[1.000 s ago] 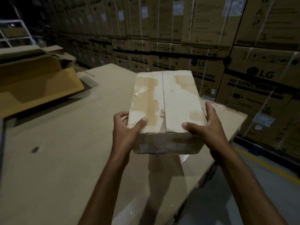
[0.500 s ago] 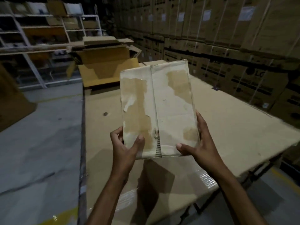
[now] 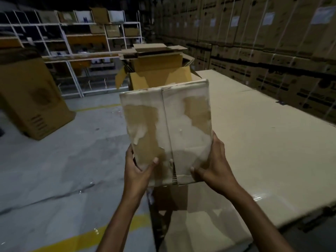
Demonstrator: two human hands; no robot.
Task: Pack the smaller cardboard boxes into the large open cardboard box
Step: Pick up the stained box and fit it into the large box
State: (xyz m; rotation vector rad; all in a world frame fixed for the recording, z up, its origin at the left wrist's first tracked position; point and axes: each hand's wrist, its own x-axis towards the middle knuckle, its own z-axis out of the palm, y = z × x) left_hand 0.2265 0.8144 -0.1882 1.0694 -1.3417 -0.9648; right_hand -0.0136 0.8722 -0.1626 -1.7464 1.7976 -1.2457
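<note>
A small box (image 3: 168, 131) was held in the air above the near left edge of the counter (image 3: 263, 142), its worn, peeling top tilted toward the camera. It was gripped at its near end from both sides: the left hand (image 3: 138, 171) was pressed on the left corner with the thumb laid on top, and the right hand (image 3: 216, 166) was clamped on the right corner, so each grip was pinched on the small box. The big box (image 3: 156, 71) stood open at the counter's far left corner, flaps up, partly hidden behind the small box. Shelving (image 3: 72, 44) and stacked cartons (image 3: 272, 42) were seen beyond.
</note>
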